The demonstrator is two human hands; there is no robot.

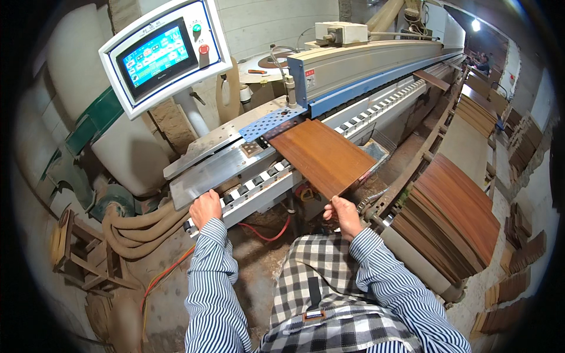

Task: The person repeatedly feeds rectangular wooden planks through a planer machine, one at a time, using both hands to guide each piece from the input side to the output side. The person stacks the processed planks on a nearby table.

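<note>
Touching the near corner of the board [322, 154], flat across the rail [263, 191] beside the blue guard [272, 122], with the right hand [343, 216]. Resting the left hand [206, 209] at the plate's [218, 176] near edge. Curled fingers on both; cannot tell whether clamped.

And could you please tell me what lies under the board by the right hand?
A roller track shows on both sides of the board and seems to run beneath it; everything directly under the board is covered.
</note>
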